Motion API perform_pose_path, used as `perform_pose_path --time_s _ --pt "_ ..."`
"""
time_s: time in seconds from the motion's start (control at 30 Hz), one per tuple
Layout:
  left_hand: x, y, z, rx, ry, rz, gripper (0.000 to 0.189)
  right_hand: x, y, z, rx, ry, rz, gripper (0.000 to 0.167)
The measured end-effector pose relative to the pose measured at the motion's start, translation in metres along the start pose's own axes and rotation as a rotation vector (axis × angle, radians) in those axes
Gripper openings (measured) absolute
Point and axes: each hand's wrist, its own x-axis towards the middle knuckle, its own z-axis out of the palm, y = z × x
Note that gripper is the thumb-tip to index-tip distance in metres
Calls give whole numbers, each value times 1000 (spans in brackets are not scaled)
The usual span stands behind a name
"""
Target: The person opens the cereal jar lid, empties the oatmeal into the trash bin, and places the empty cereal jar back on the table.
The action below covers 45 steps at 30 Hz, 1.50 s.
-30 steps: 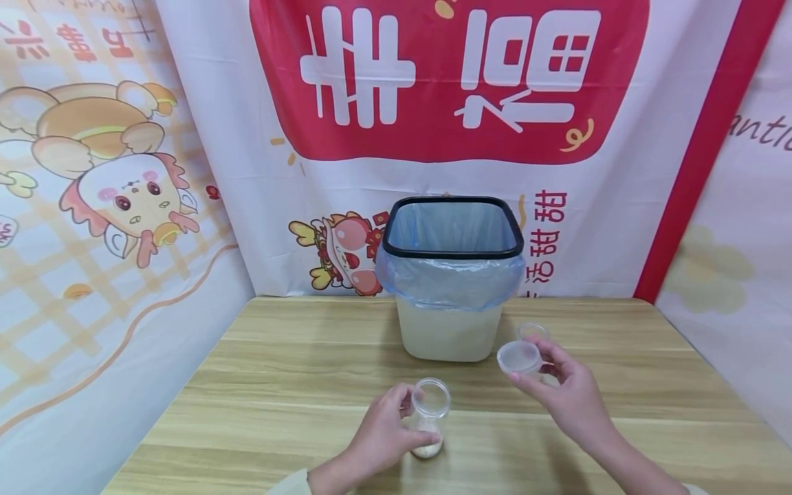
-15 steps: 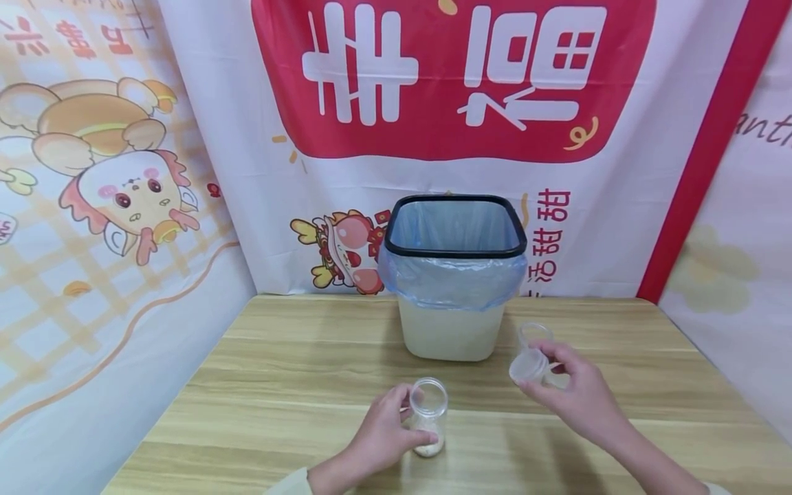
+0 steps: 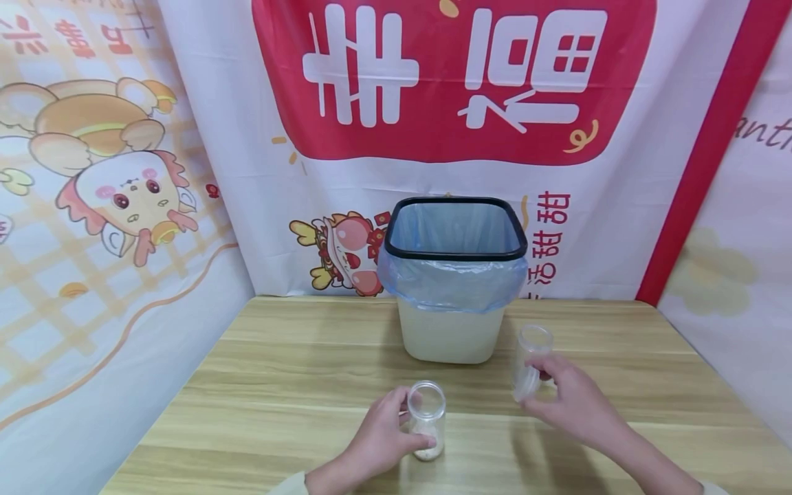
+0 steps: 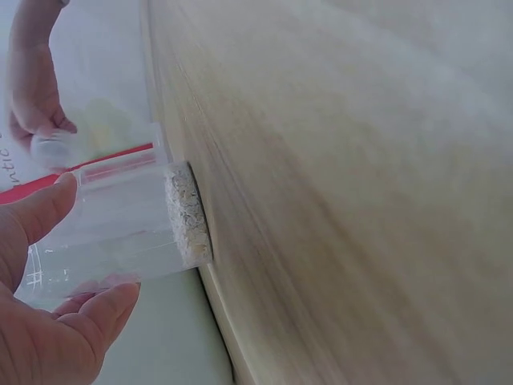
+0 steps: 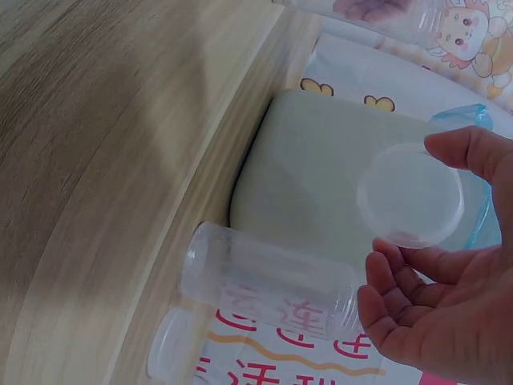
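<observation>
My left hand (image 3: 382, 430) grips a clear plastic jar (image 3: 427, 419) that stands upright on the table. Pale, flaky bits (image 4: 188, 215) form a layer in its bottom, and its mouth is uncovered. To the right, my right hand (image 3: 575, 400) pinches a translucent round lid (image 5: 410, 196) by its edge, between thumb and fingers. The lid is tilted steeply in the head view. Behind it stands a second clear jar (image 3: 535, 338), apart from the hand in the right wrist view. This jar looks empty.
A pale bin (image 3: 450, 337) with a black rim and a blue liner stands at the back of the wooden table (image 3: 297, 385). Another translucent lid-like disc (image 5: 170, 346) lies by the second jar. Printed cloth (image 3: 346, 179) hangs behind and at both sides.
My right hand has tipped the lid from nearly level to steep and lowered it, slightly to the right. My left hand stays on its jar with almost no movement.
</observation>
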Motion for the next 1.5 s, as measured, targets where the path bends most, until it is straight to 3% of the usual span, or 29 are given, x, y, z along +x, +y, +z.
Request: perform_pose_path --time_s 0.57,0.77,1.03,1.5 --pt "-1 2 0 44 -5 -19 59 2 25 12 -298 -169 -33 48" --pt "-1 2 0 54 -8 -26 62 1 31 19 -315 -239 9 48" --pt "-1 3 -1 65 -12 -30 64 0 34 28 -339 -244 -7 39" --pt "-2 5 -1 74 -13 -43 63 1 33 35 -318 -300 37 41"
